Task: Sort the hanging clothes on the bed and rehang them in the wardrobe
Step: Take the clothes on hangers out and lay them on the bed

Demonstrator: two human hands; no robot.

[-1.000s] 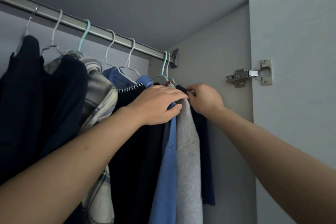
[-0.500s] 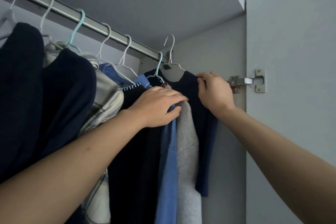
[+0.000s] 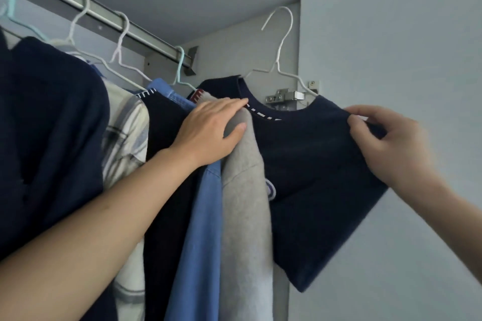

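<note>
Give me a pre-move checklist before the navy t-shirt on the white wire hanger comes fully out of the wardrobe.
1. Hook of the white wire hanger off the metal wardrobe rail: ok, it sits in the air to the right of the rail's end.
2. Right hand grips the navy t-shirt at its shoulder: ok, fingers pinch the fabric.
3. T-shirt seated on the hanger: cannot tell, the far shoulder is hidden.
4. Left hand holds the grey sweatshirt back: ok, it rests over its shoulder.
5. Hanger free of the metal door hinge: cannot tell, its wire passes in front of it.
</note>
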